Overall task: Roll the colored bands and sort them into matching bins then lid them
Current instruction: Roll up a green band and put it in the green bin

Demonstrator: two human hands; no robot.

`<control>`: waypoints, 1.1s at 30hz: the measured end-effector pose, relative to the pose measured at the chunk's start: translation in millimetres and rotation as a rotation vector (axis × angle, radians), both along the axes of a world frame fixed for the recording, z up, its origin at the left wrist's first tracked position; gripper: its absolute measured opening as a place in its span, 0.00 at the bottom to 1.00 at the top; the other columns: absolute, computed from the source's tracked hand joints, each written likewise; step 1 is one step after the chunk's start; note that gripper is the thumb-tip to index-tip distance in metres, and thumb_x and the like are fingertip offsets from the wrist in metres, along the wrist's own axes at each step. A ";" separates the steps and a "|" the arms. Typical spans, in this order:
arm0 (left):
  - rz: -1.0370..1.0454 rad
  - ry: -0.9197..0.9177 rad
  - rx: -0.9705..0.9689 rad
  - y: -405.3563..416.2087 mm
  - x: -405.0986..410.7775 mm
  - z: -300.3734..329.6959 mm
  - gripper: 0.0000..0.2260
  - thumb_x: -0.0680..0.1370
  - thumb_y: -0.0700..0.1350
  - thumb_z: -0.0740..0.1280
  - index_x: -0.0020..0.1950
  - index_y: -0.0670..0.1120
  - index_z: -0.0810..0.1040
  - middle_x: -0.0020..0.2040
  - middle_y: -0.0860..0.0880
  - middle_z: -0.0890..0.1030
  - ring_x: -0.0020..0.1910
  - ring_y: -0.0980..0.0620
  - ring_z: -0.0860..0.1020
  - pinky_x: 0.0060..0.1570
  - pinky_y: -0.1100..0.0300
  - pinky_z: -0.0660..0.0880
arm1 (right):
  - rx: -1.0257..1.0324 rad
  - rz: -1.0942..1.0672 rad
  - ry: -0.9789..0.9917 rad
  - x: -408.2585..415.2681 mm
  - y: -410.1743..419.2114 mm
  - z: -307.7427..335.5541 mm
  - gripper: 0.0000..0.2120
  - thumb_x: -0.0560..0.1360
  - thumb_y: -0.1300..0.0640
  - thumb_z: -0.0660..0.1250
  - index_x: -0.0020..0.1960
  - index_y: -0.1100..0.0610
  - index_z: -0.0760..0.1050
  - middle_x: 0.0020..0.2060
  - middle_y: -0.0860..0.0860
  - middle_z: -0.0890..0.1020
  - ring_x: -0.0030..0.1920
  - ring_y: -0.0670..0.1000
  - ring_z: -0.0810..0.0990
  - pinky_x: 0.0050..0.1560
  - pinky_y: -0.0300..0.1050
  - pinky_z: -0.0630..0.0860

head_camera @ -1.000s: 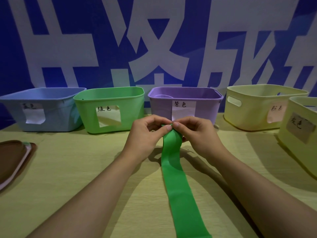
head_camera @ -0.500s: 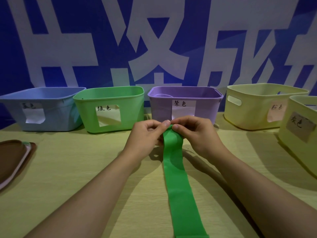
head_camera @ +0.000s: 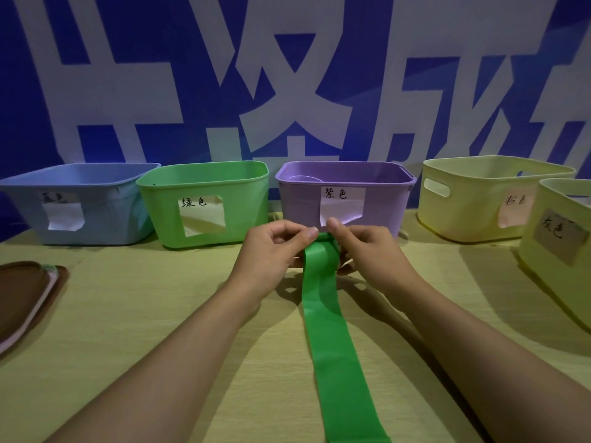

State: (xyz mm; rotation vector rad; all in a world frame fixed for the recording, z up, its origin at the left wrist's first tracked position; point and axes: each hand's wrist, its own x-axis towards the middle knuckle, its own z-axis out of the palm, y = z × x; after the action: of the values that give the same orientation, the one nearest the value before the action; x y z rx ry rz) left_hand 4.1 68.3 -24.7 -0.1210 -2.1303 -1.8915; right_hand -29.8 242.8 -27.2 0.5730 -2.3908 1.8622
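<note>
Both my hands pinch the rolled far end of the green band, left hand and right hand gripping either side; its tail lies flat along the bench, before the purple bin, green bin beside.

A: How do the bins sit?
B: Five in a row at the back of the table, against the banner wall. From left: first bin, second bin, third bin, fourth bin, and the fifth bin nearer, at the right edge.
A: And the band?
B: It runs along the table from the near edge toward the third bin, its far end lifted between the left hand and right hand.
A: Anything else?
B: Stacked lids lie at the left edge, before the first bin.
</note>
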 end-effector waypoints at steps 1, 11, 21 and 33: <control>-0.002 0.000 -0.005 -0.1 -0.1 -0.2 0.07 0.78 0.46 0.74 0.52 0.45 0.86 0.45 0.47 0.88 0.47 0.49 0.87 0.54 0.49 0.83 | 0.015 -0.005 0.004 -0.1 0.1 -0.4 0.20 0.80 0.40 0.63 0.52 0.55 0.85 0.42 0.55 0.87 0.43 0.54 0.86 0.45 0.48 0.85; -0.003 0.006 -0.044 -2.9 -2.6 -3.2 0.05 0.76 0.44 0.76 0.51 0.48 0.86 0.47 0.50 0.88 0.49 0.52 0.86 0.56 0.48 0.83 | 0.014 0.003 0.057 -2.0 0.6 -2.2 0.13 0.81 0.49 0.67 0.49 0.57 0.85 0.40 0.53 0.87 0.42 0.53 0.86 0.43 0.47 0.85; -0.034 -0.070 -0.007 -2.7 -5.8 -6.8 0.08 0.78 0.49 0.74 0.54 0.47 0.85 0.49 0.47 0.88 0.52 0.46 0.86 0.57 0.40 0.82 | -0.023 0.040 0.085 -4.9 1.1 -4.0 0.06 0.81 0.58 0.68 0.53 0.54 0.84 0.44 0.48 0.87 0.45 0.46 0.86 0.44 0.41 0.84; -0.046 -0.167 -0.005 -0.4 -4.2 -6.2 0.13 0.80 0.52 0.71 0.51 0.43 0.86 0.45 0.45 0.88 0.46 0.45 0.87 0.48 0.49 0.83 | -0.019 0.067 0.096 -7.5 2.1 -5.1 0.07 0.79 0.59 0.70 0.57 0.55 0.84 0.46 0.49 0.87 0.48 0.46 0.86 0.44 0.38 0.82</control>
State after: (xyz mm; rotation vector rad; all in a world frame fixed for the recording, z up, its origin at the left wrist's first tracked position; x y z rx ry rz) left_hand -0.1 67.9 -30.8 -0.0135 -2.2583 -1.9859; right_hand -37.4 244.9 -32.3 0.7321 -2.3191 1.8364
